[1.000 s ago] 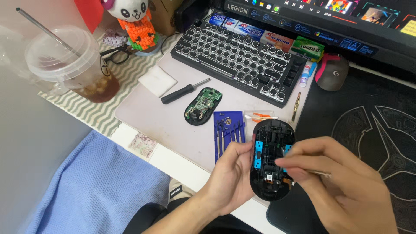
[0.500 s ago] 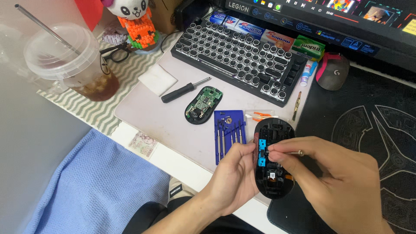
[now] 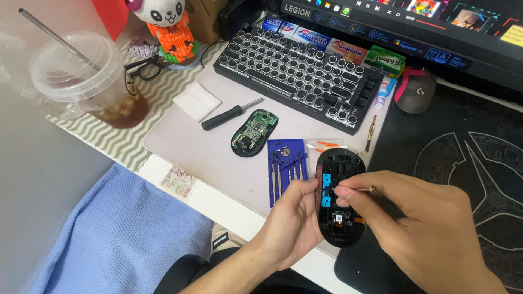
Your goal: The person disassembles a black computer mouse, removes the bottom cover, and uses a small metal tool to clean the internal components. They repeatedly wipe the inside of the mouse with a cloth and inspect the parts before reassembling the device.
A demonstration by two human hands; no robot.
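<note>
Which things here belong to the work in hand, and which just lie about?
In use: left hand, right hand, black mouse shell, small tool, circuit board, blue tool case, screwdriver.
Lying about: keyboard, iced drink, glasses, banknote.

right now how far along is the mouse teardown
Done: the circuit board is out and lies on the mat. In hand: the left hand holds the black mouse shell while the right hand works a small screwdriver inside it. Left: the blue parts remain in the shell.
</note>
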